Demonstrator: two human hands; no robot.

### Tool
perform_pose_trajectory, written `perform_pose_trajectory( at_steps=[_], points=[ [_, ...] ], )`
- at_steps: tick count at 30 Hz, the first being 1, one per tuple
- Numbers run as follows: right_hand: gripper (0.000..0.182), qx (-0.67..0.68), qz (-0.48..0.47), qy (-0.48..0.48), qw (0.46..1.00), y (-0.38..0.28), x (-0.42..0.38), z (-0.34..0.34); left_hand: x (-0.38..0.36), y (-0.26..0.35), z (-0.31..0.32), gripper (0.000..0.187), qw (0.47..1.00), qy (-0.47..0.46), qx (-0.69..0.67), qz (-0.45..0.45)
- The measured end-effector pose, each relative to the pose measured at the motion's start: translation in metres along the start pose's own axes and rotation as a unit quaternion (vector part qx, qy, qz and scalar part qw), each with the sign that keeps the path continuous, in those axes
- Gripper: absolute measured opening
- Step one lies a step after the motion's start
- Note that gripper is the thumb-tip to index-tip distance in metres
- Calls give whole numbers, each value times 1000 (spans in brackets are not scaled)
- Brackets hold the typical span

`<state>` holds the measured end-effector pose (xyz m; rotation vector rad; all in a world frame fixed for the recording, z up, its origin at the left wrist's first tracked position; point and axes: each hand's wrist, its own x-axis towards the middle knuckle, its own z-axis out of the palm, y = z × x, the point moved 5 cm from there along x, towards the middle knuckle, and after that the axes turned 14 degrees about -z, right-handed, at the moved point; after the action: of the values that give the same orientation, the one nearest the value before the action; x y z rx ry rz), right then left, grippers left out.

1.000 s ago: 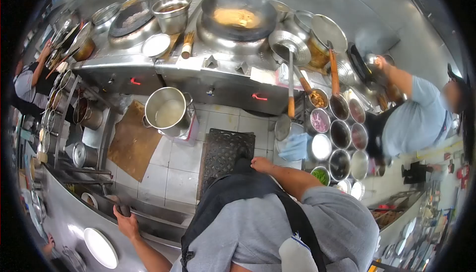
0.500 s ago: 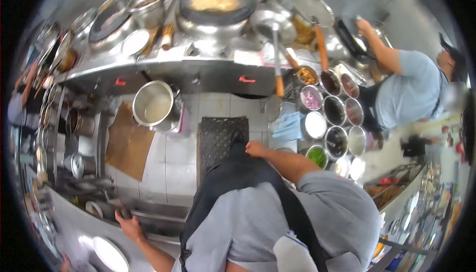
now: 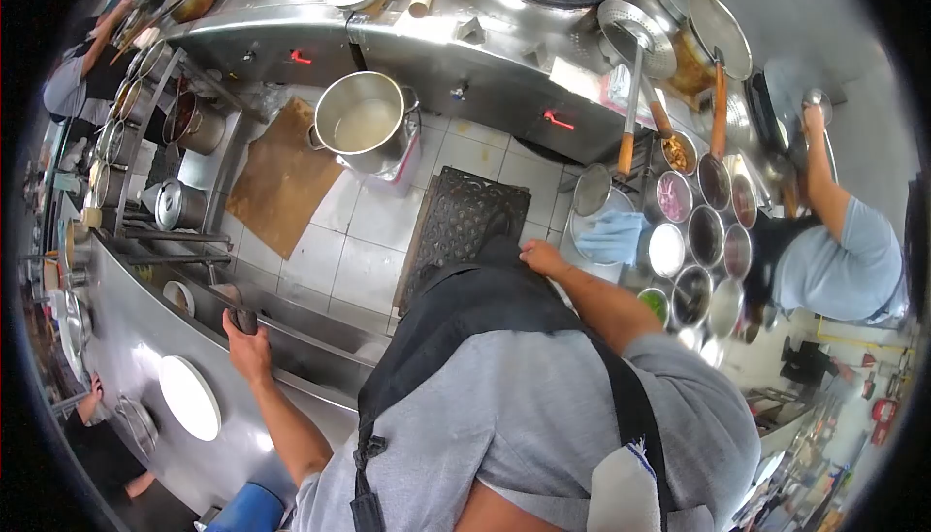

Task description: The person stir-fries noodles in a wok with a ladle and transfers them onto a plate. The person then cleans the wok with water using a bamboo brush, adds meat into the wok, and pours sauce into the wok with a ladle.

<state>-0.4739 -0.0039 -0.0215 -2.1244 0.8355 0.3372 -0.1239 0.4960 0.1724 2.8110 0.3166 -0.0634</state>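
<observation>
Counter [image 3: 126, 338] carries the white plate [image 3: 189, 397] flat, set back from its inner edge, presumably to leave the rim free while keeping the plate within left-side reach; the big pot [image 3: 361, 120] stands upright, raised off the floor, probably for easier access. Left hand [image 3: 250, 350], forearm extended, wraps around the dark handle-like item [image 3: 242, 321] near that inner edge, likely for a firm hold; right hand [image 3: 543, 257], elbow bent, curls closed beside the apron [image 3: 456, 323], no object visible in it.

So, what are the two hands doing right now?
Left hand: closed around a dark handle.
Right hand: curled closed by the black apron; can't tell if it holds anything.
</observation>
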Motion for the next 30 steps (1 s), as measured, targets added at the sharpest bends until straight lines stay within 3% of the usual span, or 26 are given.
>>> perform_pose_trajectory(
  at_steps=[6,16,18,22,30],
  points=[
    [29,-6,15,14,1000,-7,-1,-4,-1,4,-4,81,1000,-14,-10,-25],
    [30,-34,-25,18,999,3,10,0,8,-7,6,76,1000,-2,-13,16],
    [30,5,4,8,1000,8,11,3,8,-9,7,76,1000,-1,-20,20],
    [30,-35,-34,13,999,8,13,0,6,-5,4,75,1000,-8,-6,10],
    [28,-14,0,-3,1000,3,12,-3,7,-5,5,73,1000,-2,-4,10]
  ],
)
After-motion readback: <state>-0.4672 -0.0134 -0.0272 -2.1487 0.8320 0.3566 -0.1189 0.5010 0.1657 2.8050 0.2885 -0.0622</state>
